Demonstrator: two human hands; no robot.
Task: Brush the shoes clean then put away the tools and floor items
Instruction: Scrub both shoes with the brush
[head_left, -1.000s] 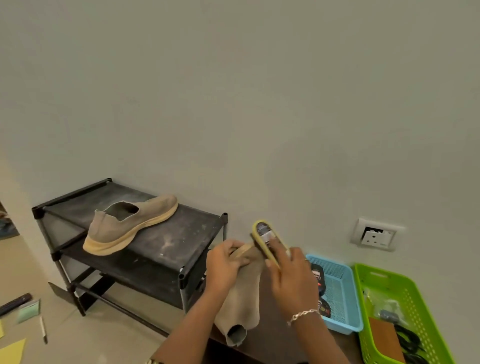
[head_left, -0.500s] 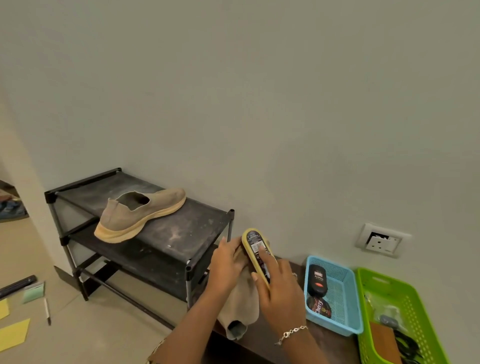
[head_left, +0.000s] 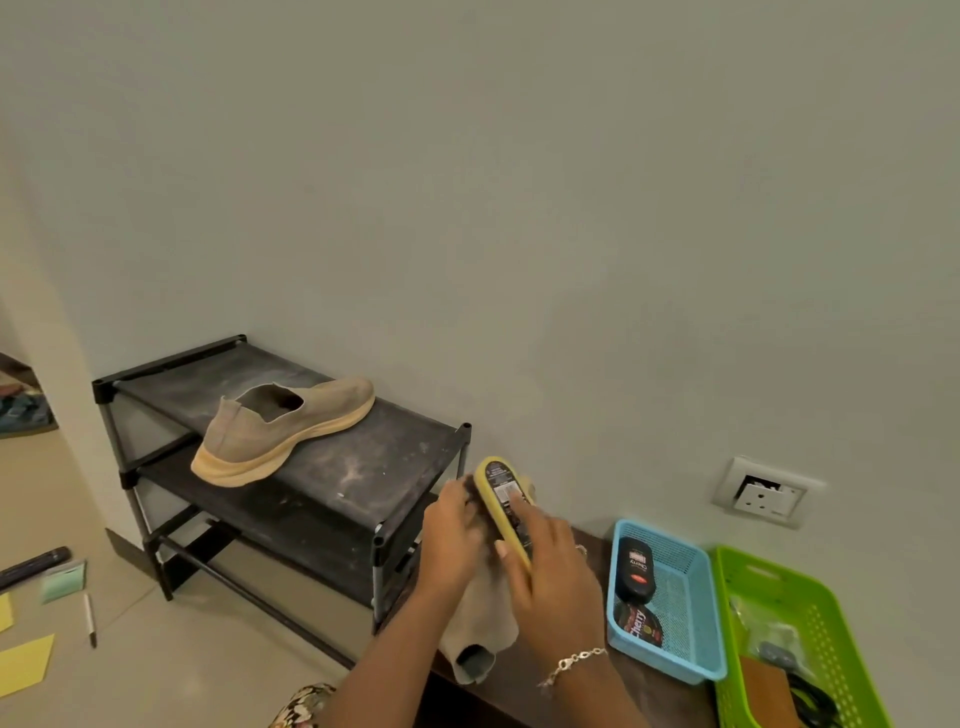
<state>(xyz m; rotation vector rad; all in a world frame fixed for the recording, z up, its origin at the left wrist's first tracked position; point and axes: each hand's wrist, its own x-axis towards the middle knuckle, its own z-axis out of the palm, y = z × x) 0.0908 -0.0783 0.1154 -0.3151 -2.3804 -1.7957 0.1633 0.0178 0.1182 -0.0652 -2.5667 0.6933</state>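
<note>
Since a second ago the brush (head_left: 501, 488) has drawn down from the toe tip of the held shoe (head_left: 485, 618) and now lies close against the fingers steadying it. This is judged a stroke in progress, so brushing is under way and not finished. The right hand (head_left: 550, 561) is closed round the brush, fingers curled over its labelled back. The left hand (head_left: 452, 530) grasps the shoe's toe end, above the left end of the surface (head_left: 519, 680), heel opening hanging down. The second shoe (head_left: 280, 431) sits on the rack (head_left: 363, 467), heel at the top shelf's front edge. Paper slips (head_left: 23, 662) lie on the floor.
</note>
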